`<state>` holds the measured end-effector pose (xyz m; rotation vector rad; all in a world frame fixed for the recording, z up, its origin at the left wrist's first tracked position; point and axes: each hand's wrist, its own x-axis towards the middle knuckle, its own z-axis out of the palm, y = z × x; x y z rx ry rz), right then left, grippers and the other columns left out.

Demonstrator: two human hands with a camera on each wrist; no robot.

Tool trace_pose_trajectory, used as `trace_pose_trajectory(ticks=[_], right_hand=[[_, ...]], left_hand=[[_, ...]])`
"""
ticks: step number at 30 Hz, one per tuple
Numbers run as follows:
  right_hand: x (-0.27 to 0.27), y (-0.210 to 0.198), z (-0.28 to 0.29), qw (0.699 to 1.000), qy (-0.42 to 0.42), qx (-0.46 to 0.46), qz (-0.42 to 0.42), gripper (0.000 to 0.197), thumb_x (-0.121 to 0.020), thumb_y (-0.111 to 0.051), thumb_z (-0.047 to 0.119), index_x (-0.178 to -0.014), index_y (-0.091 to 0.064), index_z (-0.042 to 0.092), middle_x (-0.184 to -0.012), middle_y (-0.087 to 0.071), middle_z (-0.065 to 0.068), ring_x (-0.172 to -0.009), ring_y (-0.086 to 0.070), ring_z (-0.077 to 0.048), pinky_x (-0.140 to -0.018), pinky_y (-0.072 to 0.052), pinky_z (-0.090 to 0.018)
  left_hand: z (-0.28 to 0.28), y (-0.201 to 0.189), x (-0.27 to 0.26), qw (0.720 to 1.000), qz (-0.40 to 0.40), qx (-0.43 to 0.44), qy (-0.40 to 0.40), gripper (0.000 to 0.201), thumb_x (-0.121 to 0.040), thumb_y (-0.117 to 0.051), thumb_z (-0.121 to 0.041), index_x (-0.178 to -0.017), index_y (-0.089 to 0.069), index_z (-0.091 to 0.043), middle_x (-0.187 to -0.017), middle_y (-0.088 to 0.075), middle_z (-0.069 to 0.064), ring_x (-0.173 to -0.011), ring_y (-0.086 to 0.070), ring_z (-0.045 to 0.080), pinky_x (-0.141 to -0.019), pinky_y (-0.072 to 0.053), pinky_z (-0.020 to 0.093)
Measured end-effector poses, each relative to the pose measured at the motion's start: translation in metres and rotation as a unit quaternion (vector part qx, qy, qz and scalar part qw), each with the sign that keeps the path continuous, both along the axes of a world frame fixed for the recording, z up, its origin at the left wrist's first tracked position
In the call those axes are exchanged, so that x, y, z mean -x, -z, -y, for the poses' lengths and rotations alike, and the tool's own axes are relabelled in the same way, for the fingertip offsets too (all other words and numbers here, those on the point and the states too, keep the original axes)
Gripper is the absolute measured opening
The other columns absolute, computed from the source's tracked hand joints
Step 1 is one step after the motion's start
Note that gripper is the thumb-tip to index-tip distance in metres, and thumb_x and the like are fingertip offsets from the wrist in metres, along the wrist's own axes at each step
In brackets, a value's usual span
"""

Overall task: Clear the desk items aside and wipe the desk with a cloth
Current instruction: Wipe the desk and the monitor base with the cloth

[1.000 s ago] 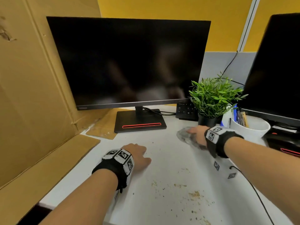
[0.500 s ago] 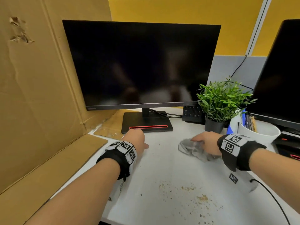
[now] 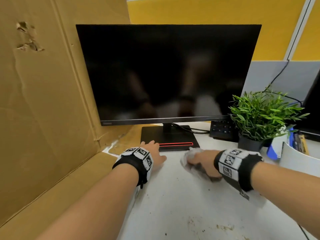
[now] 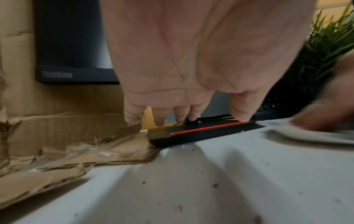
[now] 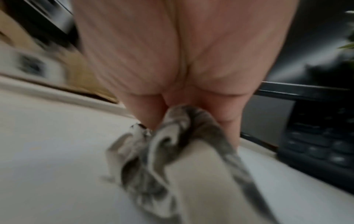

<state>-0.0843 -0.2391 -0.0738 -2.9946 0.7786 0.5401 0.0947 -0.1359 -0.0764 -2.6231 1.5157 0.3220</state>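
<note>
My right hand (image 3: 201, 161) grips a crumpled grey cloth (image 3: 186, 157) and presses it onto the white desk (image 3: 173, 205), just in front of the monitor base (image 3: 180, 134). In the right wrist view the cloth (image 5: 172, 136) is bunched between thumb and fingers and trails across the desk. My left hand (image 3: 152, 151) lies palm down beside it, fingers straight, tips at the front left corner of the black base (image 4: 201, 133) with its red stripe. Brown crumbs (image 3: 223, 226) dot the desk nearer to me.
A black monitor (image 3: 166, 71) stands behind the hands. Cardboard sheets (image 3: 43, 101) line the left side. A potted plant (image 3: 259, 115), a black keyboard (image 3: 221, 130), a white holder with pens (image 3: 297, 158) and a second monitor (image 3: 313, 110) crowd the right.
My right hand has slid the cloth leftward from beside the plant pot to the front of the monitor base. My left hand has moved forward to the base's front corner.
</note>
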Motion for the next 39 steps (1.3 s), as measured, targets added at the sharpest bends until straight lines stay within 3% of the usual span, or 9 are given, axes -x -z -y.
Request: trace_pose_trajectory(ticks=[6,8,13,18,22,25,29,34,39], right_hand=[[0.02,-0.034,-0.002,0.994,0.05,-0.077,0.057,0.062,-0.086,-0.039,-0.002,-0.125,-0.057,0.042,-0.102,-0.06,0.016,-0.088,-0.06,-0.01,-0.074,-0.05,-0.019],[0.013,-0.032,0.025,0.989,0.094,-0.023,0.112,0.054,-0.088,-0.045,-0.001,-0.129,-0.057,0.032,-0.115,-0.063,0.007,-0.099,-0.061,-0.017,-0.082,-0.05,-0.023],[-0.013,-0.013,0.008,0.997,0.074,-0.024,-0.007,0.054,-0.089,-0.058,0.011,-0.138,-0.047,0.03,-0.136,-0.052,0.001,-0.12,-0.054,-0.023,-0.1,-0.043,-0.03],[-0.015,-0.027,-0.009,0.99,0.047,-0.114,0.072,0.039,-0.095,-0.046,0.007,-0.123,-0.062,0.028,-0.095,-0.065,0.009,-0.082,-0.062,-0.01,-0.076,-0.051,-0.015],[-0.04,-0.017,0.004,0.996,0.053,-0.018,0.076,0.044,-0.092,-0.053,0.007,-0.134,-0.053,0.02,-0.13,-0.057,-0.007,-0.118,-0.055,-0.024,-0.098,-0.044,-0.028],[-0.055,-0.008,-0.014,0.999,0.027,-0.047,-0.008,0.053,-0.09,-0.061,0.012,-0.139,-0.044,0.022,-0.13,-0.053,-0.004,-0.115,-0.057,-0.024,-0.097,-0.047,-0.03],[-0.033,-0.014,-0.038,0.988,-0.076,-0.13,-0.04,0.06,-0.089,-0.043,-0.006,-0.132,-0.055,0.034,-0.129,-0.058,0.008,-0.113,-0.056,-0.015,-0.088,-0.039,-0.018],[-0.02,-0.026,-0.003,0.998,0.039,-0.041,0.022,0.047,-0.093,-0.051,0.007,-0.137,-0.047,0.025,-0.117,-0.066,0.006,-0.104,-0.064,-0.012,-0.085,-0.049,-0.02],[-0.028,0.003,-0.059,0.998,-0.054,-0.007,-0.035,0.066,-0.082,-0.07,0.023,-0.14,-0.037,0.027,-0.136,-0.037,-0.002,-0.123,-0.042,-0.026,-0.101,-0.042,-0.037]], left_hand=[[-0.001,0.006,-0.008,0.999,-0.025,-0.034,-0.011,0.066,-0.079,-0.045,-0.06,-0.132,-0.046,-0.02,-0.128,-0.057,0.003,-0.112,-0.057,0.026,-0.095,-0.048,0.041],[-0.002,0.003,-0.007,0.999,-0.018,-0.041,-0.008,0.06,-0.081,-0.047,-0.057,-0.129,-0.048,-0.02,-0.125,-0.058,0.003,-0.109,-0.058,0.026,-0.093,-0.049,0.04],[-0.001,0.005,-0.012,0.999,-0.014,-0.036,-0.006,0.045,-0.088,-0.046,-0.038,-0.128,-0.048,-0.02,-0.119,-0.06,0.003,-0.101,-0.06,0.024,-0.082,-0.049,0.034],[-0.001,0.003,-0.02,0.999,-0.02,-0.04,-0.003,0.048,-0.094,-0.041,-0.018,-0.142,-0.04,-0.018,-0.138,-0.052,0.007,-0.121,-0.054,0.026,-0.098,-0.046,0.034],[-0.003,0.003,-0.017,0.999,-0.003,-0.038,0.018,0.047,-0.097,-0.041,-0.016,-0.143,-0.039,-0.014,-0.142,-0.048,0.008,-0.127,-0.05,0.026,-0.104,-0.042,0.034],[-0.006,0.004,-0.023,0.998,-0.007,-0.039,0.04,0.043,-0.096,-0.041,-0.015,-0.139,-0.042,-0.014,-0.139,-0.05,0.008,-0.124,-0.051,0.027,-0.102,-0.043,0.035],[-0.011,0.002,-0.025,0.998,-0.012,-0.03,0.046,0.045,-0.1,-0.036,-0.012,-0.145,-0.037,-0.013,-0.146,-0.042,0.008,-0.133,-0.044,0.026,-0.107,-0.037,0.033],[-0.021,-0.002,-0.025,0.998,-0.053,0.013,-0.002,0.053,-0.098,-0.04,-0.007,-0.15,-0.029,-0.012,-0.152,-0.034,0.008,-0.139,-0.036,0.025,-0.111,-0.031,0.031],[-0.046,0.001,-0.039,0.998,-0.05,-0.002,-0.045,0.024,-0.089,-0.046,-0.009,-0.111,-0.055,-0.012,-0.122,-0.059,0.009,-0.114,-0.057,0.028,-0.094,-0.046,0.032]])
